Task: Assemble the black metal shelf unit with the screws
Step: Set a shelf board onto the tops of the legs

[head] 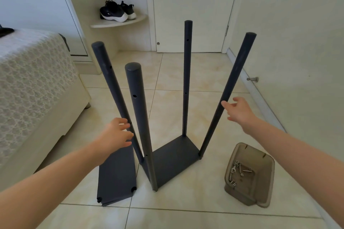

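Standing on floor tiles (186,215), the four-poled black shelf unit (175,154) has the left hand (117,134) and right hand (240,110) either side, fingers spread, gripping nothing; screws (240,170) lie in a tray (249,151) to its right.

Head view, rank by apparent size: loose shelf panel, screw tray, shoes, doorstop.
1-2. screw tray, loose shelf panel: look alike, panel partly behind left hand; unranked.
3. shoes, though farther away.
4. doorstop.
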